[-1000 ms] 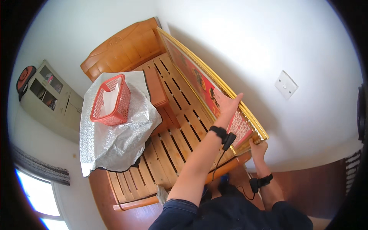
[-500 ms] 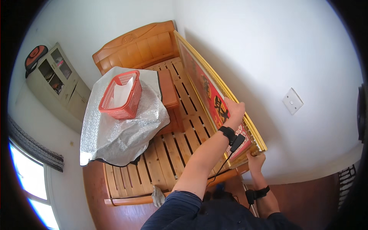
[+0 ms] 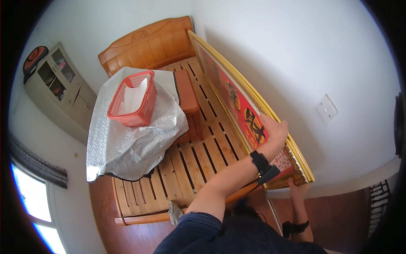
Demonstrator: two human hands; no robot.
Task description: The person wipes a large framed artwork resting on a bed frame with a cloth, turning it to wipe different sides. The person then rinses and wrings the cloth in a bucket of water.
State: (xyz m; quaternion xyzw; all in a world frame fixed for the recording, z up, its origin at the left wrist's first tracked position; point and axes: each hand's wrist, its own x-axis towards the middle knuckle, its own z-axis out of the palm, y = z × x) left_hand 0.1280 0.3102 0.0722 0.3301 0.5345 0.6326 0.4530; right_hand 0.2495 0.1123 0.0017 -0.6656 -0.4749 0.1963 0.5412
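Note:
A long framed picture (image 3: 231,91) with a gold frame and a red panel with black characters stands on edge on the right side of a slatted bed base (image 3: 175,178). Its far end is by the headboard, and its near end sticks out past the bed's foot. My left hand (image 3: 275,132) grips the frame's upper edge, thumb on the front side, the other fingers mostly hidden behind. At the near end corner, my right hand (image 3: 298,192) holds the frame from below; part of its grip is hidden.
On the bed, a reddish-brown wooden box (image 3: 188,101) is partly under a silver bubble-foil sheet (image 3: 122,152). A red plastic basket (image 3: 146,106) with white paper stands on the sheet. A grey cloth (image 3: 174,212) hangs at the foot rail. White wall with a switch plate (image 3: 326,108) rises at right.
The near end of the framed picture has moved right and toward me, along with both hands. The basket and foil sheet have stayed in place on the bed.

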